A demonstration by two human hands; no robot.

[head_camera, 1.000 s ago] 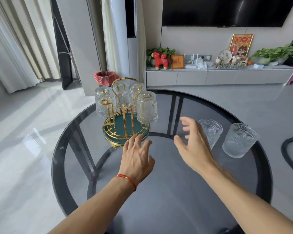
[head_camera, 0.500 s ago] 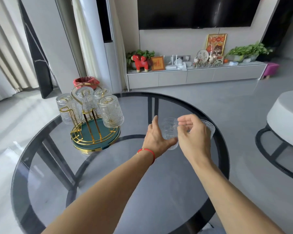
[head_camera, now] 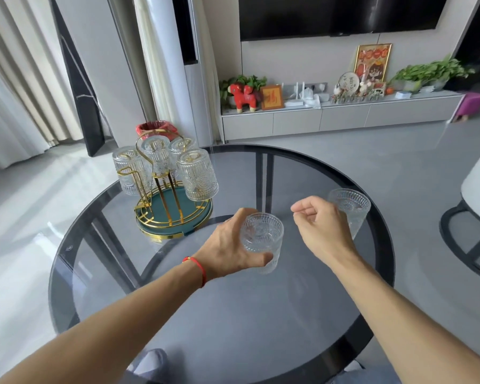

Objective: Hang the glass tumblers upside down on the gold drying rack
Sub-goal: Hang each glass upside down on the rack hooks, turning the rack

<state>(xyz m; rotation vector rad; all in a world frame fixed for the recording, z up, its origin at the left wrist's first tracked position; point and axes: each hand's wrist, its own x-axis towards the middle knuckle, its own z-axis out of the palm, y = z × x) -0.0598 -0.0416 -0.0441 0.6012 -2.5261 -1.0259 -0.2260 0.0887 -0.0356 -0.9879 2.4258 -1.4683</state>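
We are gripping one glass tumbler [head_camera: 262, 239] in our left hand [head_camera: 230, 246] above the round glass table [head_camera: 178, 314]; our right hand [head_camera: 320, 225], loosely curled, is holding nothing. We should be turning it mouth-down and lowering it over a free prong of the gold drying rack [head_camera: 161, 195].

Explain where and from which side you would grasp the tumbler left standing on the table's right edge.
Grip the standing tumbler around its ribbed side wall, coming from the near side with the right hand. It stands upright, mouth up, and that hand hovers empty just in front of it.
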